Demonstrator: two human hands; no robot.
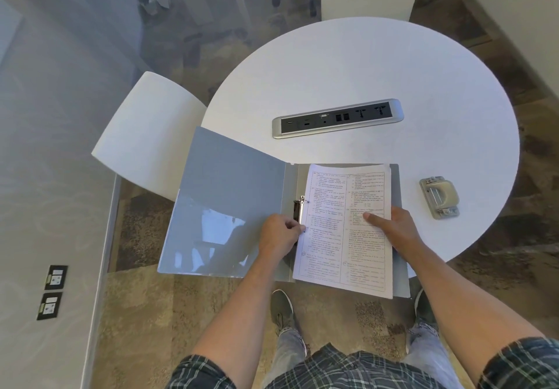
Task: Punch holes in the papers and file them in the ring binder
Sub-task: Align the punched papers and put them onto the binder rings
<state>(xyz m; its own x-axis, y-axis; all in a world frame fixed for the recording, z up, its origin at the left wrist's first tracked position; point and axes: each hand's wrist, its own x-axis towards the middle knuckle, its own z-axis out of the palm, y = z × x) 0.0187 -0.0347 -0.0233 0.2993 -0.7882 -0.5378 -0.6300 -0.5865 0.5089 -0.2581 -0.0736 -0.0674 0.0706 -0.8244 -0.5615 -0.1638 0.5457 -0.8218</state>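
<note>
- Pinching with curled fingers, our left hand (279,231) works at the lower end of the metal ring clip (298,211) and the left edge of the papers (344,231); exactly which of the two the fingertips hold we cannot tell.
- Our right hand (393,228) lies on the right half of the papers, thumb stretched out flat across the print and pressing down; the fingers reach over the right edge.
- We see the papers lying on the right-hand cover of the open binder (223,207), long axis running away from us, top edge towards the table's middle, left edge at the clip.
- We see the binder spread flat at the near edge of the round white table (363,65), spine running away from us; its left cover hangs out past the table's rim.
- We see the hole punch (439,196) standing on the table to the right of the binder, apart from it, long axis also pointing roughly away from us.
- We see a socket strip (337,118) set into the tabletop beyond the binder, lying crosswise.
- We see a white chair (145,134) standing to the left of the table.
</note>
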